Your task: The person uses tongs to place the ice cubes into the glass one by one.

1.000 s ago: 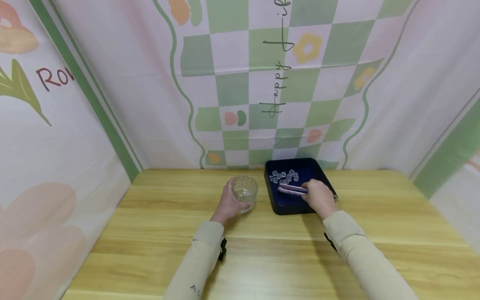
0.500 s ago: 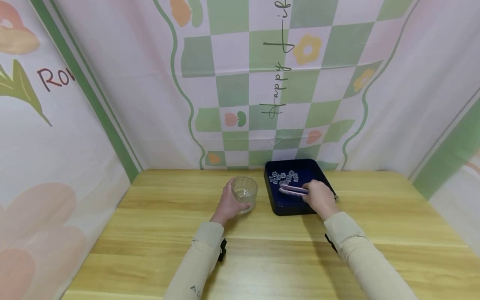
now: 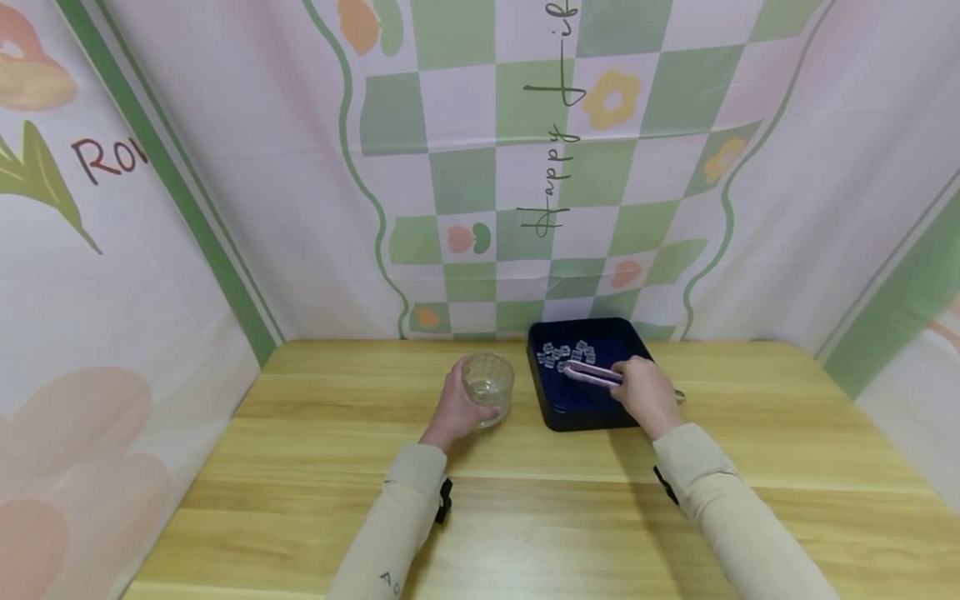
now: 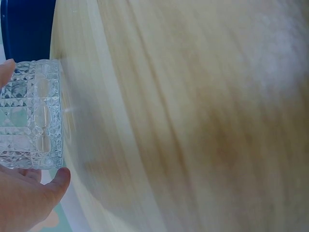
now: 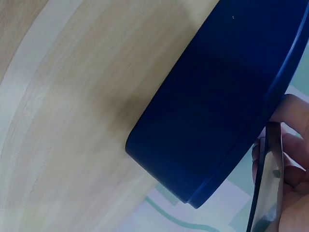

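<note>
My left hand (image 3: 457,408) holds a clear glass (image 3: 491,385) on the left of the tray. In the left wrist view the glass (image 4: 31,113) shows a cut, faceted wall, with the thumb and fingers on opposite sides. My right hand (image 3: 647,396) grips a pair of tongs (image 3: 596,374) over the dark blue tray (image 3: 573,408). The tongs' tips are among several small clear cubes (image 3: 550,358) at the tray's left side; whether they pinch one is too small to tell. In the right wrist view the metal tongs (image 5: 270,188) lie within the curled fingers, partly hidden.
The wooden table (image 3: 315,467) carries the tray and glass, the tray near its back edge. A patterned cloth (image 3: 465,175) hangs right behind the table. The tray's tall outer wall (image 5: 203,106) stands close to my right hand.
The tongs have shifted slightly away from me and to the right, and their two arms look closer together. My left hand and the glass have stayed in place.
</note>
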`<act>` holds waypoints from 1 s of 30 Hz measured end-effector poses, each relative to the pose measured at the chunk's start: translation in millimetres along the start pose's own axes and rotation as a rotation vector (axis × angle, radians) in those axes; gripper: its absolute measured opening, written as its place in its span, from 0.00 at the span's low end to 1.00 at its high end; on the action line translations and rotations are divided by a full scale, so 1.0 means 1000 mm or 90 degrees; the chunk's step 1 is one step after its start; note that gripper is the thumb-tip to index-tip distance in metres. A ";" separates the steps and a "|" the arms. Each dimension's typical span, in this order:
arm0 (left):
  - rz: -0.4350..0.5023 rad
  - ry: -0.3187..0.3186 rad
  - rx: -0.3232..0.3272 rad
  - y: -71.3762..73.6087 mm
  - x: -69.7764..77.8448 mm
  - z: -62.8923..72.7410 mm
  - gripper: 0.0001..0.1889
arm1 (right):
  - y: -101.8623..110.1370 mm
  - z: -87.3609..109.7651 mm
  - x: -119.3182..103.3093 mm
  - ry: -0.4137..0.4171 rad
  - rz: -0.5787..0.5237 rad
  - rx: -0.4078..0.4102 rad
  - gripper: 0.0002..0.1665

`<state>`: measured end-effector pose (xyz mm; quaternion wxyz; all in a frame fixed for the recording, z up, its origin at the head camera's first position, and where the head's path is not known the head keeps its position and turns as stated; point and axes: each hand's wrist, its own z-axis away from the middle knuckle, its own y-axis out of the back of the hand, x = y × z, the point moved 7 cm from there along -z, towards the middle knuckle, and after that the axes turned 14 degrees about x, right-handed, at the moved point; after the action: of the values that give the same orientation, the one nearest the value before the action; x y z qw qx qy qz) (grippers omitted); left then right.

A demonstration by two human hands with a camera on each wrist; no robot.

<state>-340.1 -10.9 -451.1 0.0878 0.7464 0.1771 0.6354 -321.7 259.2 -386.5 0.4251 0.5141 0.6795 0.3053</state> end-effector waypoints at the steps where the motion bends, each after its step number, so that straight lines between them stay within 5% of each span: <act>1: 0.000 0.000 0.000 0.000 0.000 0.000 0.53 | 0.000 0.000 0.001 -0.004 0.000 0.002 0.14; 21: -0.008 -0.005 0.004 0.000 0.000 -0.001 0.53 | 0.015 0.001 0.002 -0.004 -0.025 0.084 0.15; 30: -0.004 0.003 -0.001 0.001 0.000 0.000 0.53 | 0.020 -0.002 -0.015 0.029 -0.036 0.115 0.16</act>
<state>-339.5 -11.3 -451.0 0.0897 0.7443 0.1790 0.6371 -312.5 251.1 -364.6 0.3698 0.5240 0.7280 0.2423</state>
